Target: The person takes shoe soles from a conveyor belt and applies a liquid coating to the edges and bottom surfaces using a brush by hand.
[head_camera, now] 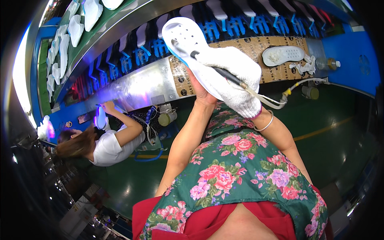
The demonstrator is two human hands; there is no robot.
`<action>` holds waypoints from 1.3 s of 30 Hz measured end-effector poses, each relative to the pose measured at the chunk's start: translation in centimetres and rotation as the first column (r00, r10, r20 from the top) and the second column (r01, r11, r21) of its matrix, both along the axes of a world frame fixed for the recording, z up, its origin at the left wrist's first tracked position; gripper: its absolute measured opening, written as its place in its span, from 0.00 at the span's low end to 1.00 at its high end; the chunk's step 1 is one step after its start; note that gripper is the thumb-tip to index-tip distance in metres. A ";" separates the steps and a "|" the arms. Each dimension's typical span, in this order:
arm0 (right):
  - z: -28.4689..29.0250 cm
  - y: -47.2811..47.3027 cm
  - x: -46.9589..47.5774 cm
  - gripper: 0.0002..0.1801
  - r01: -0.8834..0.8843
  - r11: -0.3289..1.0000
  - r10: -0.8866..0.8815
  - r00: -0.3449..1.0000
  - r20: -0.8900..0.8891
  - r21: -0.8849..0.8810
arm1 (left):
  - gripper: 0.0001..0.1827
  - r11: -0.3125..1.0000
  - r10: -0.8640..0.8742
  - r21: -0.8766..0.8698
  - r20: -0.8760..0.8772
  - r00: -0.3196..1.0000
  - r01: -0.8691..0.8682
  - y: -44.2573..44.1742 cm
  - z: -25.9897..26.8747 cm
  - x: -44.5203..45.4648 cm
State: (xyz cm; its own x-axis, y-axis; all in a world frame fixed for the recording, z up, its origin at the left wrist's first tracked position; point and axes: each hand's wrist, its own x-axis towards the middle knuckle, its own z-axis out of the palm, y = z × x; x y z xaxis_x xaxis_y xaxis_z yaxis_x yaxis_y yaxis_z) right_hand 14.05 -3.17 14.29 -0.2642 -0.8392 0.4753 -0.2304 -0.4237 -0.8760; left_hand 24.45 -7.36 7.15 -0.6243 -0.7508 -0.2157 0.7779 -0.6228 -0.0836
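Observation:
A white shoe sole [183, 33] with small round holes and a blue strip along its edge is held up over the bench. My bare left hand [201, 87] supports it from below and its left side. My right hand [240, 67], in a white knitted glove, grips a black-handled, pen-like tool [227, 75]. Its dark tip [194, 54] is at the inner face of the sole. A hose [267, 100] runs from the tool's brass-coloured fitting toward the bench's right end. The glove covers part of the sole and my right fingers.
Cardboard [219, 44] covers part of the metal bench [141, 84]. On it lie another sole [283, 55] and crumpled white material [309, 64], near a bottle [325, 64]. Blue holders [235, 25] line the back, below soles on a green belt [105, 22]. A co-worker [111, 144] sits left.

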 end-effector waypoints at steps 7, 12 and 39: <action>2.4 0.4 -0.8 0.17 -0.034 0.999 0.041 0.969 -0.243 0.031 | 0.46 0.986 0.058 -0.163 0.182 0.981 -0.028 -0.7 0.6 0.1; -0.7 1.1 -0.9 0.23 0.033 0.999 -0.024 0.964 -0.265 0.028 | 0.44 0.983 0.024 -0.184 0.174 0.985 0.009 -1.6 0.3 -0.1; -0.8 2.4 -2.2 0.13 -0.115 0.974 0.099 0.991 0.088 0.195 | 0.52 0.928 -0.191 -0.317 0.039 0.981 0.193 -4.2 1.9 1.5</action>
State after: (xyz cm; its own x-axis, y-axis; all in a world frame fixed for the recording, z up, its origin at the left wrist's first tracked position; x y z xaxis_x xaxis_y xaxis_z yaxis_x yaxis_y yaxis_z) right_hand 11.83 -0.81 13.46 -0.1970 -0.9403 0.2775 -0.1217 -0.2573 -0.9586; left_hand 25.98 -11.53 9.09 -0.7629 -0.6465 0.0096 0.6404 -0.7535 0.1488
